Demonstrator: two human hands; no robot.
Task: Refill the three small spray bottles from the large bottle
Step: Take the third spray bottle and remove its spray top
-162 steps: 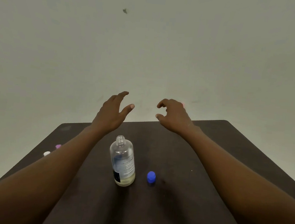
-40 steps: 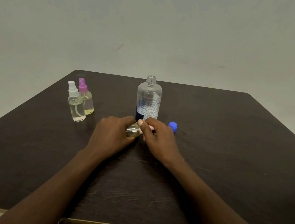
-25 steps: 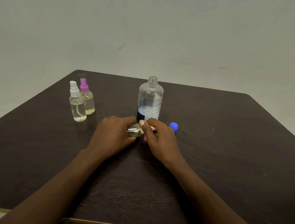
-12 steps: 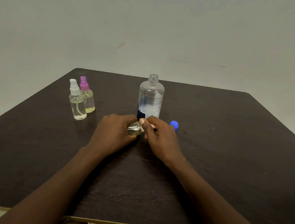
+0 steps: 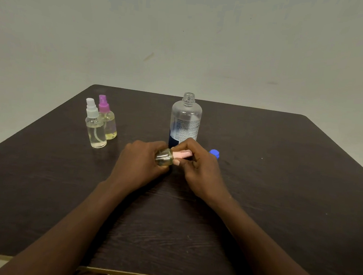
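A small clear spray bottle point(image 5: 164, 157) with yellowish liquid lies sideways between my hands, low over the table. My left hand point(image 5: 142, 158) grips its body. My right hand point(image 5: 198, 163) pinches its pale pink spray top point(image 5: 181, 154). Right behind them stands the large clear bottle point(image 5: 185, 120), uncapped, upright, nearly empty. Its blue cap point(image 5: 214, 153) lies on the table beside my right hand. Two more small spray bottles stand upright at the left: one with a white top point(image 5: 95, 125), one with a purple top point(image 5: 107, 118), touching or nearly so.
A dark wooden table point(image 5: 281, 190) carries everything, its front edge near my body. A plain pale wall rises behind the far edge.
Since 6.5 s ago my hands came down from the air and took hold of the small pink-topped bottle. Over the last second both hands stay in place, with only slight finger shifts.
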